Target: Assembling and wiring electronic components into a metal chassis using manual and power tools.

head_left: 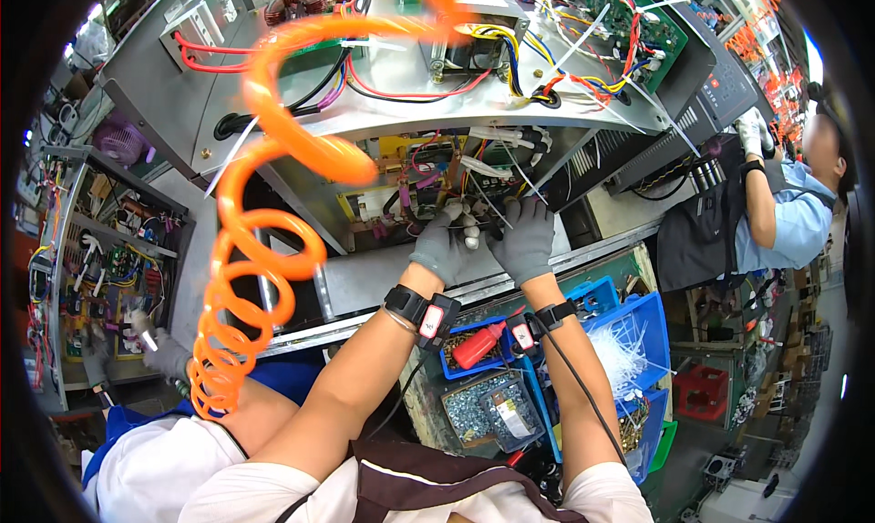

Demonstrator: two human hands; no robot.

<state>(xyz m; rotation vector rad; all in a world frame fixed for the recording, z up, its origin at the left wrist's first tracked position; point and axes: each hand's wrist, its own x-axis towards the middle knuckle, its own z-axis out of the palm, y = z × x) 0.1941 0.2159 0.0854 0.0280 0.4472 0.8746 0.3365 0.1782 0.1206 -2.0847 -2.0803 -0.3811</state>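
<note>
Both my hands wear grey gloves and reach into the open side of a grey metal equipment chassis [365,286]. My left hand [439,247] pinches a small white connector [468,231] among the wires. My right hand [523,240] sits right beside it, fingers curled at the same wire bundle [474,190]; what it grips is hidden. Each wrist carries a black band with a small device. Circuit boards and red, yellow and black wires fill the chassis top.
An orange coiled air hose [264,249] hangs across the left. Blue bins [638,327] below hold white cable ties, screws and a red tool [478,345]. A person in a blue shirt [784,222] works at right; another gloved person [164,354] works at lower left.
</note>
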